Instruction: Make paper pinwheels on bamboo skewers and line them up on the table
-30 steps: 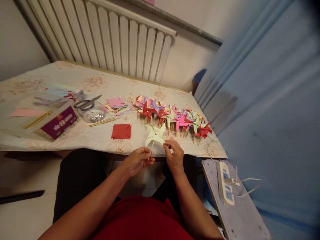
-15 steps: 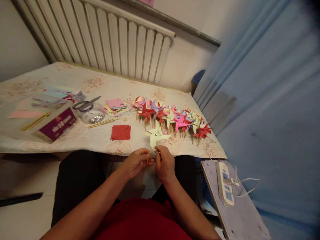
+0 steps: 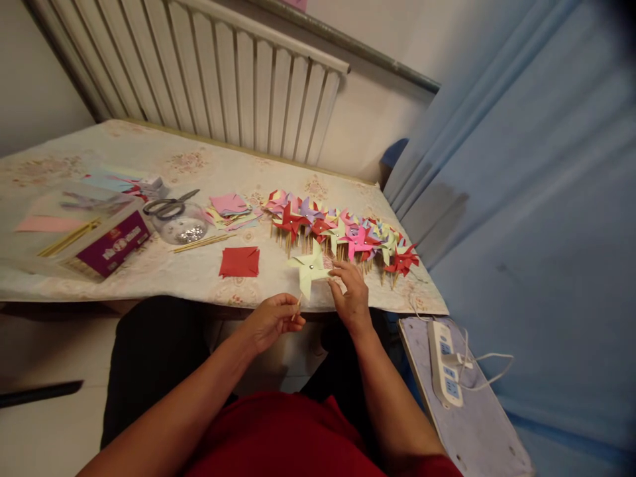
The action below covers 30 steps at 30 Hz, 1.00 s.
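Watching the head cam rn and the right hand [image 3: 352, 299] has come back up from the stick, where it was pinched in close half a sec ago, and its fingertips are now on the right-side vane of the pale green pinwheel [image 3: 309, 267], fingers loosely curled, touching the paper rather than clamping it afaict. Left hand [image 3: 272, 319] hasn't budged: closed in a pinch on the thin wooden stick [image 3: 298, 304], holding the pinwheel upright just over the near edge of the table [image 3: 149, 278]. The wheel also sits at a slightly diff angle vs a sec ago, so my read is it's getting flicked or checked for spin, i.e. this one looks basically finished, imo. Materials: wheel is thin matte paper, four folded pointy vanes w/ a small shiny pin at the center, so it'll crease easy if squeezed. Stick is bare bamboo-looking, skinny and stiff. Behind it lies a long row of finished pinwheels [image 3: 348, 232], red, pink, purple, pale green, sticks pointing toward me. A flat red paper square [image 3: 240, 262] lies just left of the hands, plus a messy stack of colored sheets [image 3: 230, 207], spare sticks [image 3: 203, 242], scissors [image 3: 169, 206] resting on a clear round tub of shiny bits [image 3: 181, 225], and a purple box [image 3: 116, 242]. Tablecloth is floral, smooth-looking.
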Each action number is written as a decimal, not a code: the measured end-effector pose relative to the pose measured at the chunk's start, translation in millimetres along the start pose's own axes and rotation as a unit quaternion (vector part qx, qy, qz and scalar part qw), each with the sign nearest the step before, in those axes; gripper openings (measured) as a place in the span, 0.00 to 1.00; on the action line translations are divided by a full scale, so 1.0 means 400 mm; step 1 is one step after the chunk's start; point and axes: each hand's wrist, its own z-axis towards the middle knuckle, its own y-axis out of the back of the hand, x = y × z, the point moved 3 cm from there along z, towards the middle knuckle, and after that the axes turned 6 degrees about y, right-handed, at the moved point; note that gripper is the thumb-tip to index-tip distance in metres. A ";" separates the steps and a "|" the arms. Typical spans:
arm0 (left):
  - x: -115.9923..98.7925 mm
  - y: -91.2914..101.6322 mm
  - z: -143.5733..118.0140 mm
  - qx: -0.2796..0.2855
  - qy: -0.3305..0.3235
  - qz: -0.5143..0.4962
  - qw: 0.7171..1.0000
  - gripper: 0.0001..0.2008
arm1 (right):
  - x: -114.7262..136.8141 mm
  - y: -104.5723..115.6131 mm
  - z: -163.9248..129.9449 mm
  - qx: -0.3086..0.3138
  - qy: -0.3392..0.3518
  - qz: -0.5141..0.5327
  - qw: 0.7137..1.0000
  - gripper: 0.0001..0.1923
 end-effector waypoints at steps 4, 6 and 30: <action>0.004 0.005 0.000 0.002 -0.008 0.021 1.000 0.16 | -0.002 -0.022 -0.015 -0.011 -0.019 0.023 1.000 0.07; 0.006 0.008 0.001 -0.001 -0.011 0.025 1.000 0.16 | 0.001 -0.030 -0.028 -0.014 -0.036 0.027 0.999 0.07; 0.005 0.006 0.000 -0.012 -0.027 0.020 0.999 0.18 | 0.121 -0.067 -0.072 -0.026 -0.100 0.050 0.993 0.08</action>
